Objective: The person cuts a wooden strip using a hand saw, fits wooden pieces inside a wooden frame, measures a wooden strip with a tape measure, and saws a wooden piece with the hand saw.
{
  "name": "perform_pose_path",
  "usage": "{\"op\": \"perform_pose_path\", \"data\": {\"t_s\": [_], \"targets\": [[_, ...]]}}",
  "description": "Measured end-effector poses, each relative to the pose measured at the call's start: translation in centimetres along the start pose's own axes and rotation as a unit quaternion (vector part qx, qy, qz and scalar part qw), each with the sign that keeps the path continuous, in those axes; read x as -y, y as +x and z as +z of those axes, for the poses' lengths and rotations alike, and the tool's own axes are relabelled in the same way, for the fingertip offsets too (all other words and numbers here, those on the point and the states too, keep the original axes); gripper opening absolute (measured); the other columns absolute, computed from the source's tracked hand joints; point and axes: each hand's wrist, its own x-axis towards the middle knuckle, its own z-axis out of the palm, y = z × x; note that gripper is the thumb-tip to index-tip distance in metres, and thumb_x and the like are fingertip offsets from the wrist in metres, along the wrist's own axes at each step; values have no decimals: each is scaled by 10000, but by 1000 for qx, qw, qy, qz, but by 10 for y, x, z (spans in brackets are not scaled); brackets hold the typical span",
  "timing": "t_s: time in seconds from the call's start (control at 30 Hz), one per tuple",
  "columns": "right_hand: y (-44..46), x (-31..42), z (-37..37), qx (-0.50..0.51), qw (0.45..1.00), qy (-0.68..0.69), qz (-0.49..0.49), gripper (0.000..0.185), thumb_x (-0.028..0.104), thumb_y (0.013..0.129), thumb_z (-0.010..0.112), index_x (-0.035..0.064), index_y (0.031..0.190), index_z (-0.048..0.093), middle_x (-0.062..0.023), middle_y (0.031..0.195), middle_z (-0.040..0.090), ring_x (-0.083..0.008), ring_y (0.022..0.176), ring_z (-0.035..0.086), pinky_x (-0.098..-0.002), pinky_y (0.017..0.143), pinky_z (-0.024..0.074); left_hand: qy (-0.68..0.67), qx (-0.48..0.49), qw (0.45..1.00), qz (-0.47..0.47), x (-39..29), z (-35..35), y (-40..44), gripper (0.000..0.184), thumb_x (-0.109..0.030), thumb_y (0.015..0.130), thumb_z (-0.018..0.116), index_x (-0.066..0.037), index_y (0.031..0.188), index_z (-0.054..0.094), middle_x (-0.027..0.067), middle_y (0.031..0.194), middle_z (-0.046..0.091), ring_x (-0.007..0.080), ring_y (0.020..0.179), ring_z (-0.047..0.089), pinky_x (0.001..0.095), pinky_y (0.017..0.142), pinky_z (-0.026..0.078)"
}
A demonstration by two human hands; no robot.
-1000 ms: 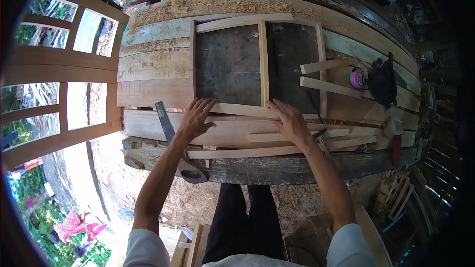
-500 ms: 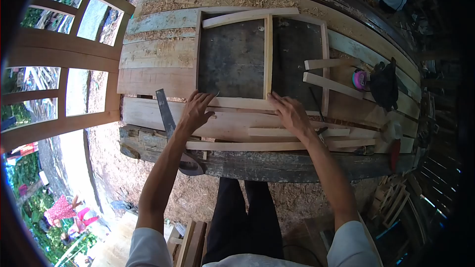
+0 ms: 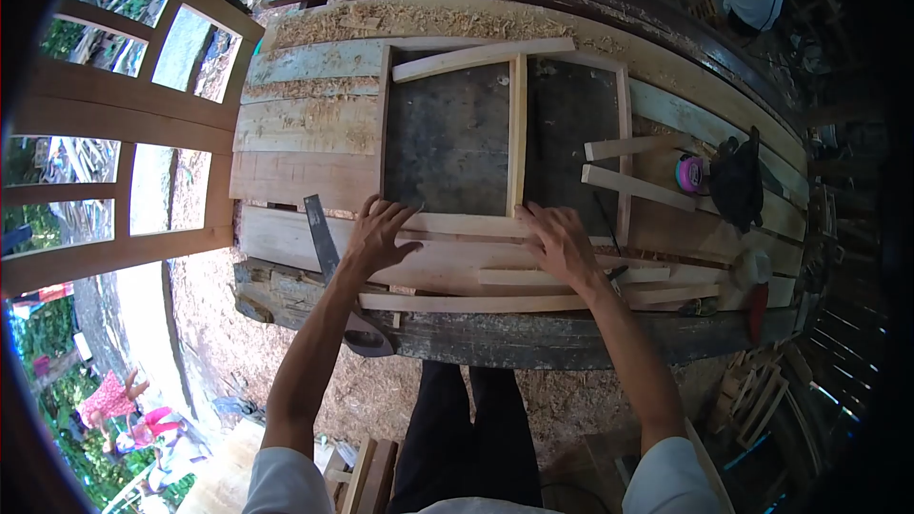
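At frame centre, the left hand (image 3: pixel 379 240) and right hand (image 3: pixel 560 240) touched a wooden strip (image 3: pixel 465 225). Whether either grasped it, I couldn't tell.

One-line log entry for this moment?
left hand: on wooden strip; right hand: on same strip, beside divider's near end; strip: along frame's near side; handsaw: on workbench

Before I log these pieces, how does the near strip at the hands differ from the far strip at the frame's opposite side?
The near strip is partly hidden by the left hand and right hand; the far strip shows both ends. The near strip lies nearly level in view; the far strip slants up rightward. Both are pale, narrow wood.
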Motion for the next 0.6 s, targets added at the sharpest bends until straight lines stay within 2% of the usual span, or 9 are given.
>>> {"op": "perform_pose_path", "data": {"t_s": [0.07,0.17,0.27,0.4,0.43,0.47,0.5,0.57,0.6], "targets": [[10,-3,-9,-4,1000,1,3,506,50,780,690,56,1264,543,-153,1212,594,-284,956,619,-430,880,473,-12,-17,1000,7,4,-8,6,556,-234,705,778,-81,1199,571,102,1101,609,286,1053,560,446,1032,344],[32,-30,-16,-121,989,59,57,331,66,862,621,33,1190,590,-151,1101,645,-312,980,616,-414,846,481,-9,-66,998,19,25,-15,37,478,-231,740,747,-72,1157,576,111,1118,595,299,1072,546,456,1013,352],[84,-68,-28,-215,972,19,94,306,58,865,613,44,1169,593,-151,989,656,-304,947,636,-400,808,509,12,-109,994,26,51,-25,92,447,-206,751,729,-65,1143,567,119,1134,571,306,1104,524,462,1000,355],[157,-105,-29,-219,955,92,178,299,72,872,620,38,1167,583,-143,919,658,-303,891,649,-383,787,515,43,-137,989,16,76,-34,173,557,-190,707,765,-69,1198,532,123,1163,558,310,1125,510,450,991,359],[177,-105,-30,-168,906,225,316,338,86,866,636,44,1194,562,-146,900,654,-307,875,650,-377,774,516,50,-142,989,7,80,-35,189,615,-193,683,790,-73,1223,521,121,1190,552,307,1140,503,446,988,362],[194,-102,-31,-110,821,348,440,379,101,861,651,50,1220,542,-148,880,650,-310,858,651,-370,760,517,49,-142,989,9,84,-35,204,615,-193,683,790,-73,1223,521,121,1190,552,307,1140,503,446,988,362],[204,-102,-26,-111,820,347,441,379,101,861,651,50,1220,542,-148,880,650,-310,858,651,-370,760,517,66,-126,990,1,87,-35,217,651,-203,667,801,-77,1235,510,117,1202,545,305,1148,497,442,992,358],[217,-105,-22,-76,846,310,427,502,108,900,613,116,1369,433,-126,1020,630,-212,704,652,-337,518,575,80,-101,992,-2,91,-34,236,672,-229,633,822,-81,1218,525,116,1197,553,300,1155,492,435,1001,349],[219,-114,-18,-78,845,308,430,502,108,900,613,116,1369,433,-126,1020,630,-212,704,652,-337,518,575,77,-101,992,1,97,-31,243,672,-229,633,822,-81,1218,525,116,1197,553,300,1155,492,435,1001,349]]}}
